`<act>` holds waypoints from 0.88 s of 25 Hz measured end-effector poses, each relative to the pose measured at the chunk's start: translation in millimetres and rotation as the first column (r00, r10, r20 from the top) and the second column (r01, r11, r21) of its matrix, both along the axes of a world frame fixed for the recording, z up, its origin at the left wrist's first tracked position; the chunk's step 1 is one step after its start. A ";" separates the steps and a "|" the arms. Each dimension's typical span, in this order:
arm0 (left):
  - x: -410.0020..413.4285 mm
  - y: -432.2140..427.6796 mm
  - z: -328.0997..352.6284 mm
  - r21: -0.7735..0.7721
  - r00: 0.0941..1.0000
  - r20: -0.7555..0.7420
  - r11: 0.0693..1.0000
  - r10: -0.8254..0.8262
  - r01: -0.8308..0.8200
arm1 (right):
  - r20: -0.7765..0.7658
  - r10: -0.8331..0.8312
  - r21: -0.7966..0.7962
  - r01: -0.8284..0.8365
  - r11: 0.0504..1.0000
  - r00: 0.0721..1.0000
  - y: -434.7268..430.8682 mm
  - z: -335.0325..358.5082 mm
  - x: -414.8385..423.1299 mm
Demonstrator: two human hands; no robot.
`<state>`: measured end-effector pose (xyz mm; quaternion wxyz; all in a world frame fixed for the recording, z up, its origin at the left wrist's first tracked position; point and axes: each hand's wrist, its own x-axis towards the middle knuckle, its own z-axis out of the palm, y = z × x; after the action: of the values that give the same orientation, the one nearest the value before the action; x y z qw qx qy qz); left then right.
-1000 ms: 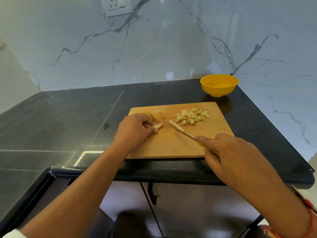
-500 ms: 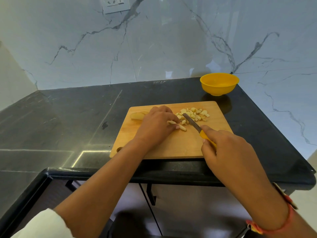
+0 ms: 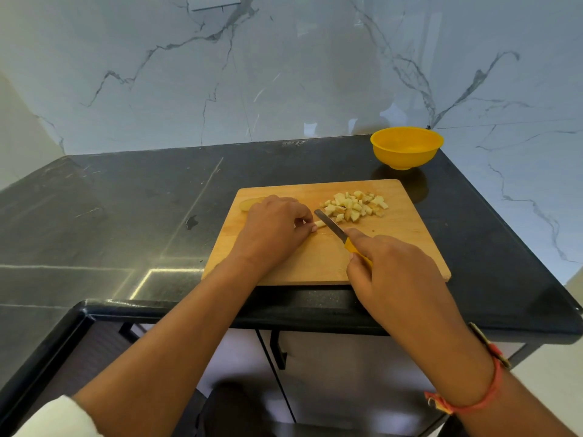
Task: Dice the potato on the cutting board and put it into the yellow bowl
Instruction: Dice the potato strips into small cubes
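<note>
Pinching a short potato strip [image 3: 320, 223] between the curled fingers [image 3: 310, 228] of the left hand [image 3: 274, 230], tips pressed together and down onto the board [image 3: 315, 266]. Gripping the knife [image 3: 331, 226] by its yellow handle in the right hand [image 3: 397, 272], fingers [image 3: 359, 237] wrapped round it, forefinger laid forward toward the blade. Blade slanting up and to the left, edge down at the free end of the strip, just beside the left fingertips. Half hidden behind the left hand, near the far left corner of the board, an uncut potato piece [image 3: 250, 203]. Just right of the blade tip, on the far half of the board, a loose heap of dice [image 3: 355, 205]. Past the far right corner of the board and apart from it, the bowl [image 3: 407, 149], upright on the black worktop [image 3: 142, 200], close to the marble wall [image 3: 284, 74]. Round the right wrist, an orange thread [image 3: 467, 403]; at the lower left edge, a white sleeve [image 3: 56, 417].
</note>
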<state>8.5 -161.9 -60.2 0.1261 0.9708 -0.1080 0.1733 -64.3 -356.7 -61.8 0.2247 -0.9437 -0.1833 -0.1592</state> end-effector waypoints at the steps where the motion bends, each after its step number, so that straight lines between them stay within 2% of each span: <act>1: -0.1 -0.1 -1.0 -0.020 1.000 -0.001 1.000 0.002 -0.002 | 0.001 -0.001 -0.005 0.001 1.000 1.000 0.8 0.2 0.3; 4: -0.5 -0.9 -3.3 -0.059 1.000 -0.002 0.998 0.013 -0.013 | -0.001 0.004 -0.028 -0.004 1.000 1.000 2.6 1.1 3.1; 9: -0.5 -1.4 -3.2 -0.117 1.000 -0.022 0.993 0.017 -0.019 | -0.019 -0.009 -0.167 0.006 0.986 1.000 5.8 2.4 12.4; 13: -1.6 -4.9 -2.9 -0.152 0.999 -0.008 0.987 0.050 -0.050 | -0.037 0.046 -0.231 -0.054 0.971 0.998 6.9 3.1 19.1; 18: -0.2 -7.4 -3.8 -0.180 0.995 -0.020 0.978 0.098 -0.100 | -0.042 0.060 -0.282 -0.069 0.957 0.997 -9.4 1.1 5.2; 22: 3.3 -6.9 -6.1 -0.180 0.993 -0.019 0.977 0.114 -0.116 | -0.002 0.019 -0.269 -0.018 0.963 1.000 -22.6 0.2 -2.4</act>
<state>11.9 -168.8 -66.3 0.2039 0.9607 -0.0349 0.1852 -66.7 -379.3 -61.6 0.0957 -0.9637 -0.2121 -0.1309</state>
